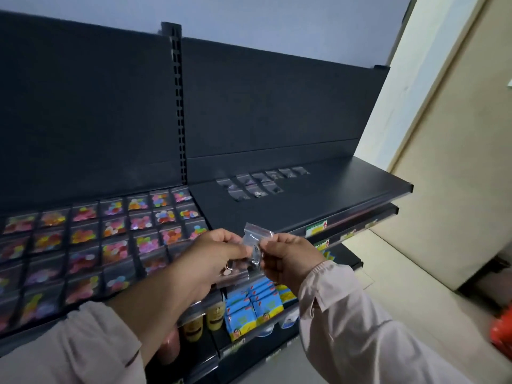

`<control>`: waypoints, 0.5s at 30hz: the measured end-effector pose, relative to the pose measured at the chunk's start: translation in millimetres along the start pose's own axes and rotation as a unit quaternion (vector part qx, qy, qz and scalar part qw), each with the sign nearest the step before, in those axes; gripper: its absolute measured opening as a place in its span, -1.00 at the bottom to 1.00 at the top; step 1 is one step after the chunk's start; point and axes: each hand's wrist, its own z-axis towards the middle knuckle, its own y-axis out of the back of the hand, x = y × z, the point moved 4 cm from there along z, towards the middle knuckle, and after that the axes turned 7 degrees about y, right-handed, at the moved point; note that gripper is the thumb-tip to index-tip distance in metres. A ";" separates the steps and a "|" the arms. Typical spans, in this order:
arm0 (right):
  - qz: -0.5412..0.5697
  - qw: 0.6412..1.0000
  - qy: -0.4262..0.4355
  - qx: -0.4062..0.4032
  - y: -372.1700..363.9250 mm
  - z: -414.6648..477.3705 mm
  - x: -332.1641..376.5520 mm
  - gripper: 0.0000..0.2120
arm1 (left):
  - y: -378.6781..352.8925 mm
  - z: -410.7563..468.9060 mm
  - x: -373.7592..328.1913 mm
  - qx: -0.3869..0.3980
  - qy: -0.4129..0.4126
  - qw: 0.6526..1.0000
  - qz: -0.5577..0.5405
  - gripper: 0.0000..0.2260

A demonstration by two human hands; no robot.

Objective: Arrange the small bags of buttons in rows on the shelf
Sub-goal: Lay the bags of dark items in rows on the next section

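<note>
Left hand point(213, 256): fingers curled round a small bundle of clear plastic zip bags point(235, 271) with brownish buttons showing inside. It is held in front of the shelf edge, at chest level.

Right hand point(288, 254): thumb and forefinger pinch one small clear zip bag with a red seal strip point(256, 235), the other fingers clenched under. Dark buttons sit at the bottom of that bag. The bag is upright between the two hands, in the air and not on the shelf. Can't tell whether the left fingertips touch it too.

Dark grey metal shelf, right-hand section point(318, 195): clear bags of dark buttons point(259, 182) lie flat near the back panel in two rows, the back row longer than the front one. They sit well apart from the hands.

The left-hand section is covered edge to edge with clear bags of multicoloured buttons point(110, 239) in tidy rows. A slotted upright post point(178, 106) divides the two sections.

On the lower shelf under the hands are blue-and-yellow packets point(260, 303), with brown-and-yellow cups point(214, 314) just beside them to the left. Both forearms are in pale pink sleeves point(360, 328).
</note>
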 end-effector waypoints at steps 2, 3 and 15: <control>0.000 1.000 -0.002 -0.013 11.9 16.0 5.5 -0.76 | -9.3 20.2 -6.3 0.011 0.016 1.000 -0.022 -0.90; -0.002 1.000 -0.004 -0.019 18.0 26.5 8.8 -0.77 | -13.3 32.5 -11.0 0.014 0.025 0.999 -0.036 -0.92; -0.060 0.995 -0.017 -0.075 92.3 154.3 48.5 -0.73 | -11.6 147.2 -62.8 -0.015 0.058 0.995 -0.073 -0.84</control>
